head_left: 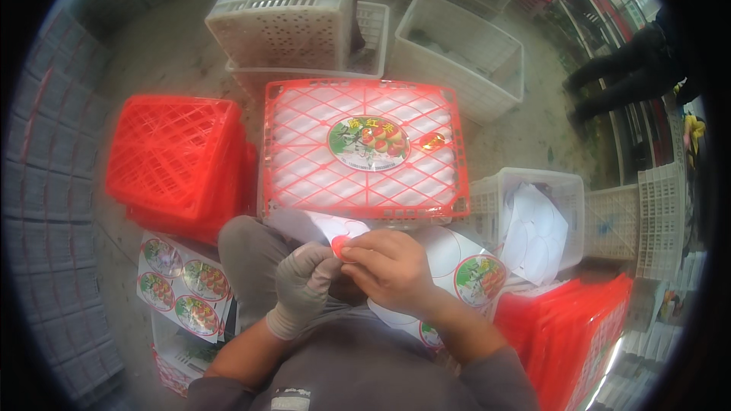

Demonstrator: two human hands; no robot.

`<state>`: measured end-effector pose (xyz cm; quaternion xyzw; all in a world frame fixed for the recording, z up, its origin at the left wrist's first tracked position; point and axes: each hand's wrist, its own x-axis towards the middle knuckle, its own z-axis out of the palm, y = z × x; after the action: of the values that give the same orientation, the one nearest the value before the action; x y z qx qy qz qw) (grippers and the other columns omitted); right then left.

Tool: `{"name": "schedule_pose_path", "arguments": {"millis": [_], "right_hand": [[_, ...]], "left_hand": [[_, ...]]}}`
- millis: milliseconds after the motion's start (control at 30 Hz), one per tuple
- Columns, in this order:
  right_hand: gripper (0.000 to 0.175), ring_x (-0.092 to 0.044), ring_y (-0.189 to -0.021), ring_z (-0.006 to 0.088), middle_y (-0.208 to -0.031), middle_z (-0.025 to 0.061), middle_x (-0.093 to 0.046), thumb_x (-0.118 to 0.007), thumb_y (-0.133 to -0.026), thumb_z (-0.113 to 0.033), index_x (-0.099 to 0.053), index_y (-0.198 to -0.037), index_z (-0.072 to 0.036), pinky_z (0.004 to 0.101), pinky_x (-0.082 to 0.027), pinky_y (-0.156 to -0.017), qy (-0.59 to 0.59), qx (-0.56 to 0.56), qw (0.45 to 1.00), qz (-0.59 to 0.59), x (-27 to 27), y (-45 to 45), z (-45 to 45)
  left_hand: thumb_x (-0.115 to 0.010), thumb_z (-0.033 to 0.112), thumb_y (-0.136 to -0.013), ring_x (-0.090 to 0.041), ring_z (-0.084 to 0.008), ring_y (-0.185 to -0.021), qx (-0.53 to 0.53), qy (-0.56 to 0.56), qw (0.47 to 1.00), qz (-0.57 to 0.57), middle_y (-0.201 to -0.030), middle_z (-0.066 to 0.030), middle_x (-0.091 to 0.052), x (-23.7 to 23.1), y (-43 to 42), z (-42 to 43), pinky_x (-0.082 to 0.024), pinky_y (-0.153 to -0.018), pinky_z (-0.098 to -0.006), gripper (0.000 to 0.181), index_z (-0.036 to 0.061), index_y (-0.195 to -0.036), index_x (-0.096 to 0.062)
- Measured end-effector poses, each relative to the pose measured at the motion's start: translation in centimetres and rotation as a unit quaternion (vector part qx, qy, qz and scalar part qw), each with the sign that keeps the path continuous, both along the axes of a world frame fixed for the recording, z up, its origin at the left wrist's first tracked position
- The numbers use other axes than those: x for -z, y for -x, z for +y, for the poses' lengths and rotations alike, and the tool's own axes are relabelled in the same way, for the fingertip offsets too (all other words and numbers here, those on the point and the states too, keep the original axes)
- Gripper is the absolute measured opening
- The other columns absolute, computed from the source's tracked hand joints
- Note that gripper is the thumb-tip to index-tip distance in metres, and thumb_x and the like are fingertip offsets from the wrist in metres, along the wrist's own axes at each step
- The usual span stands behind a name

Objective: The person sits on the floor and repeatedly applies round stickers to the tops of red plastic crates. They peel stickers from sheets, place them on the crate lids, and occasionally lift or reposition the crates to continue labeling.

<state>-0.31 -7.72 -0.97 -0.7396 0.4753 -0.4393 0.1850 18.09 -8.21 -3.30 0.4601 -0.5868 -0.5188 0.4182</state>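
My left hand [302,282], in a pale glove, grips a white sticker backing sheet [320,222] at its edge. The bare fingers of my right hand [391,265] pinch a small red sticker [340,246] at that sheet. Whether the sticker is fully off its backing cannot be made out. Just beyond my hands lies a red plastic lattice crate lid [365,194] over white padding. It bears a large oval fruit label [369,144] in the middle and a small red-gold oval sticker [432,141] to the right.
Red plastic lids [177,154] are stacked at left, more [559,337] at right. Sheets of oval labels lie at left [183,285] and by my right thigh [480,279]. A white bin [571,200] holds used backing. White crates [280,34] stand ahead; a person's legs [622,74] show far right.
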Motion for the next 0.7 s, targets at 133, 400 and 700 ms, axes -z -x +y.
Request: {"name": "schedule_pose_path", "arguments": {"millis": [133,400,700], "right_hand": [[0.020,-0.069,-0.073,0.0243,-0.086,0.0096,-0.071,-0.077,-0.072,-0.003,-0.069,-0.090,-0.003,0.0330,-0.055,-0.059,0.018,0.004,1.000,0.009,-0.8,-0.7,-0.2],[0.015,-0.069,-0.066,0.0241,-0.079,0.0090,-0.071,-0.073,-0.069,0.000,-0.069,-0.082,-0.003,0.0329,-0.055,-0.056,0.017,0.065,0.998,0.011,-0.8,-1.6,0.2],[0.017,-0.069,-0.067,0.0240,-0.081,0.0092,-0.071,-0.074,-0.069,-0.001,-0.069,-0.086,-0.003,0.0335,-0.054,-0.057,0.014,0.039,0.998,0.045,-0.9,-2.0,-0.3]], "left_hand": [[-0.068,0.014,-0.090,-0.057,-0.0264,-0.067,0.014,0.077,0.996,-0.045,-0.076,-0.0107,-0.059,0.1,0.0,0.0,-0.046,-0.063,-0.0345,0.010,0.0048,-0.089,-0.064],[-0.068,0.013,-0.088,-0.058,-0.0315,-0.071,0.022,0.196,0.976,-0.097,-0.079,-0.0107,-0.061,0.2,0.1,-0.3,-0.047,-0.065,-0.0395,0.011,0.0064,-0.092,-0.061],[-0.067,0.013,-0.089,-0.056,-0.0288,-0.066,0.011,0.170,0.983,-0.072,-0.075,-0.0105,-0.058,0.2,-0.5,-0.7,-0.045,-0.063,-0.0369,0.009,0.0059,-0.090,-0.061]]}}
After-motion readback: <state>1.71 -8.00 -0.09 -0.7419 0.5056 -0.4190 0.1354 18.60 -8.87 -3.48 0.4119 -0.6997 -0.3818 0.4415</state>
